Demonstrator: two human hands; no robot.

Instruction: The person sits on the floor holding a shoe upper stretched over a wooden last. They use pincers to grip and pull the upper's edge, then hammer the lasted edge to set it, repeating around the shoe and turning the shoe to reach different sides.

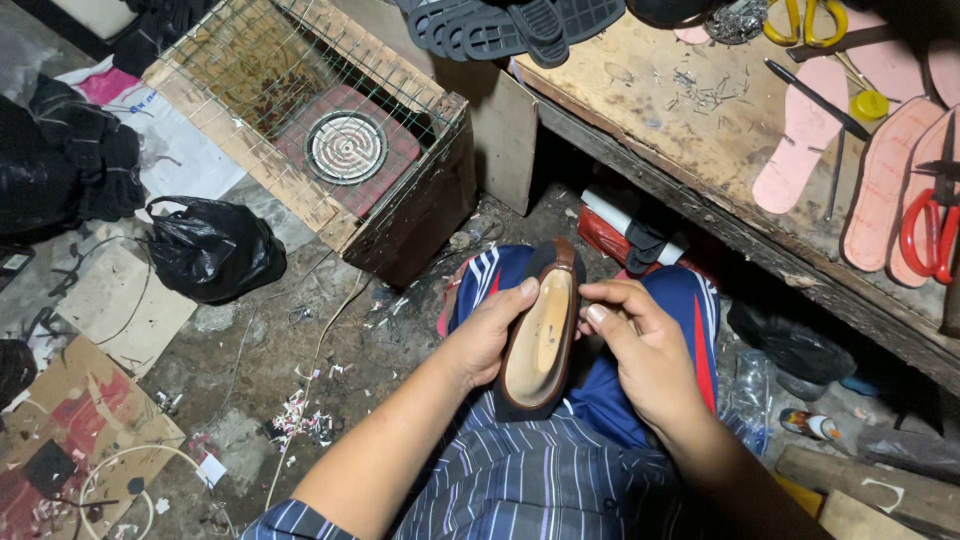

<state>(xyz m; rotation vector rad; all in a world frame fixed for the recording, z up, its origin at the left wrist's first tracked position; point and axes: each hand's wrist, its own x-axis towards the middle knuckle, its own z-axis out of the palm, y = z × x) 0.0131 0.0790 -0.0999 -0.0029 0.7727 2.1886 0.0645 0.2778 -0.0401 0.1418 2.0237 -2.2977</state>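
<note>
A brown shoe (543, 335) with a pale insole lies sole-down over my lap, toe pointing away. My left hand (490, 335) grips its left edge, thumb resting on the insole rim. My right hand (640, 345) holds the right edge, fingers curled against the side. Both hands are closed on the shoe above my blue track trousers (690, 310) with red and white stripes.
A wire-covered wooden box (420, 200) with a round heater coil (345, 147) stands ahead on the left. A black plastic bag (215, 245) lies on the littered floor. The workbench (690, 130) at right carries pink insoles (800, 140), red-handled scissors (930, 230), yellow-handled scissors (805, 20) and black soles (520, 25).
</note>
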